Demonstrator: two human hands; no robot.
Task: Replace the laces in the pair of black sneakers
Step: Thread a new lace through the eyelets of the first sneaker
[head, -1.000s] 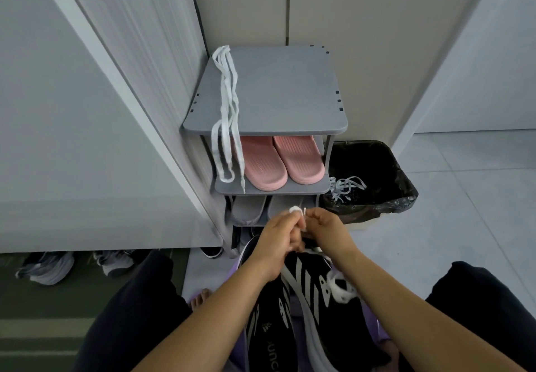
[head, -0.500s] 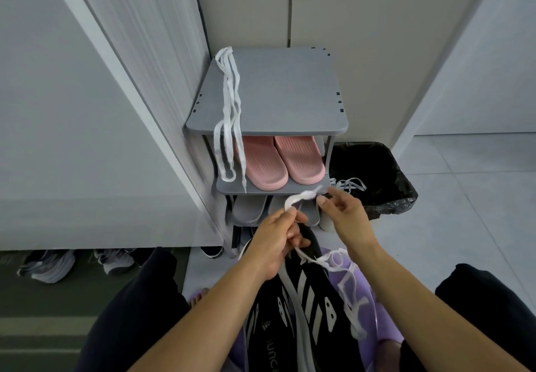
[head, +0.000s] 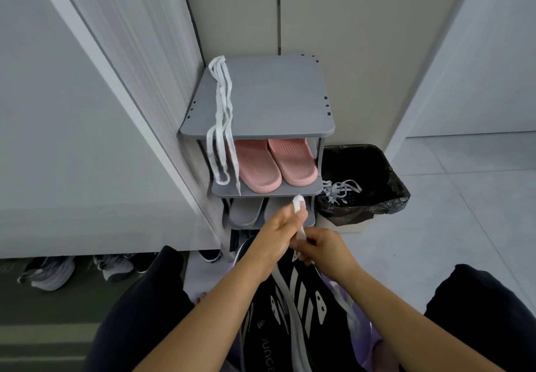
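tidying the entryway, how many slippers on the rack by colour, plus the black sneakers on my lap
pink slippers: 2
grey slippers: 2
black sneakers: 2
total: 6
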